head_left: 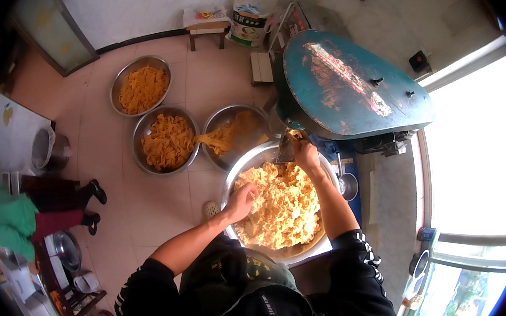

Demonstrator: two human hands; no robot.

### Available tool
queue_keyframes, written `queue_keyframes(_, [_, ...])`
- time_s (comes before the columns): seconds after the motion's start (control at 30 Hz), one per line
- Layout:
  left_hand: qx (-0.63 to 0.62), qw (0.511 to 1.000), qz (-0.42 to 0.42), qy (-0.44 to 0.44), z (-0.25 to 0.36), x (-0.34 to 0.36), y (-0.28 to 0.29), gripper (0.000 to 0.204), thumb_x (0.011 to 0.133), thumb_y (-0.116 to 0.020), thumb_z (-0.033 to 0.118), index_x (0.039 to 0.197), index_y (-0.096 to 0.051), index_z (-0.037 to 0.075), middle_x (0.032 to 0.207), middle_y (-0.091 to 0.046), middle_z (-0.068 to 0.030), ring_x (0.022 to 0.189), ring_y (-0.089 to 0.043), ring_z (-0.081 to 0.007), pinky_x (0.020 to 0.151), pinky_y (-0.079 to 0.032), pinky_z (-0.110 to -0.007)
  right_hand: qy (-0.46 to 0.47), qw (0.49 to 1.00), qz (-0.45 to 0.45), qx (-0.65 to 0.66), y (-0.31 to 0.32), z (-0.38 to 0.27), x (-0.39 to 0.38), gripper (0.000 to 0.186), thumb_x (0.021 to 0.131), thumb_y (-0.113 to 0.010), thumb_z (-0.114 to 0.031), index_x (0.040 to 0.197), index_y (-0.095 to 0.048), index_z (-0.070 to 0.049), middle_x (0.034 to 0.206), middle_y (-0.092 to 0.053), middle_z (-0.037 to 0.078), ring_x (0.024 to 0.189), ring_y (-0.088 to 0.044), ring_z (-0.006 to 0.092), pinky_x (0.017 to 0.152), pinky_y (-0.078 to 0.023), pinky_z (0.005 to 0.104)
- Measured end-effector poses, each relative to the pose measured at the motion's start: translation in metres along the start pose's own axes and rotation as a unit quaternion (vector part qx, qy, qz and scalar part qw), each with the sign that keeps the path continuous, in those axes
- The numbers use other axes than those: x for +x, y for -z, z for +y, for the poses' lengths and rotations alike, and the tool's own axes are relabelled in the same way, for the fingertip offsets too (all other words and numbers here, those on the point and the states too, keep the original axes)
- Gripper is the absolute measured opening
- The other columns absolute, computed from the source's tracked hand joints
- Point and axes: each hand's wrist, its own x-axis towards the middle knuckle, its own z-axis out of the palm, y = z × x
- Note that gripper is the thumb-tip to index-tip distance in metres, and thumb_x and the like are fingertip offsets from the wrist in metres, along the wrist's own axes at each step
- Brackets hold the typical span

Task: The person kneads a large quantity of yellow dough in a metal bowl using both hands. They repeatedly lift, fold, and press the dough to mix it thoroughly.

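Note:
A large metal basin (227, 191) in front of me holds a heap of pale yellow, crumbly dough (284, 206). At the heap's left side, my left hand (242, 202) has its fingers curled into the dough. My right hand (306, 155) is closed at the basin's far edge, right below the feed opening of a green machine (349, 83); what it grips is hidden. A dark metal plate (285, 151) shows beside this hand. Beyond the basin, flat orange-yellow dough strips (221, 139) stretch across the rims of two metal bowls.
On the floor at the left stand bowls of dough strips, the farthest bowl (117, 100) near the wall. A ladle (347, 186) lies right of my basin. At far left is a person in a green top (8, 215), by a dark wooden chair (67, 303). A white sack (251, 17) leans behind.

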Motion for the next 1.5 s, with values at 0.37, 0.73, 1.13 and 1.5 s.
queue_keyframes(0.37, [-0.072,0.996,-0.044,-0.033,0.072,-0.010,-0.003,0.021,0.095,-0.064,0.001,0.114,-0.054,0.006,0.098,-0.054,0.0028,0.074,-0.052,-0.0043,0.068,-0.046,-0.023,-0.040,0.999,0.036,-0.009,-0.008,-0.009,0.001,0.041,0.102,-0.056,-0.038,0.100,-0.072,0.000,0.096,-0.071,0.030,0.090,-0.069,0.0494,0.080,-0.057,0.0552])
queue_keyframes(0.73, [-0.141,0.985,-0.034,-0.094,0.025,-0.009,-0.032,0.054,0.082,-0.069,-0.003,0.133,-0.053,0.004,0.124,-0.055,-0.0097,0.114,-0.057,-0.0191,0.087,-0.053,-0.031,0.034,0.980,-0.085,-0.176,-0.016,-0.018,0.008,0.043,0.095,-0.063,-0.042,0.118,-0.072,-0.007,0.099,-0.077,0.018,0.084,-0.076,0.0379,0.071,-0.061,0.0455])
queue_keyframes(1.13, [-0.012,0.994,-0.031,-0.101,0.022,0.005,-0.037,0.051,0.078,-0.059,-0.012,0.128,-0.056,0.000,0.121,-0.062,-0.0221,0.114,-0.061,-0.0340,0.093,-0.051,-0.042,0.295,0.946,0.121,0.050,0.010,-0.036,-0.025,0.041,0.110,-0.044,-0.027,0.133,-0.064,0.000,0.128,-0.067,0.027,0.119,-0.064,0.0426,0.096,-0.054,0.0469])
queue_keyframes(1.5, [-0.068,0.992,-0.100,-0.025,0.068,-0.013,-0.029,0.052,0.078,-0.055,-0.018,0.128,-0.060,-0.005,0.124,-0.063,-0.0220,0.114,-0.063,-0.0315,0.095,-0.054,-0.039,0.142,0.981,-0.126,-0.033,0.006,0.004,-0.020,0.048,0.107,-0.035,-0.010,0.155,-0.041,-0.007,0.154,-0.052,0.014,0.134,-0.058,0.0260,0.104,-0.050,0.0365])
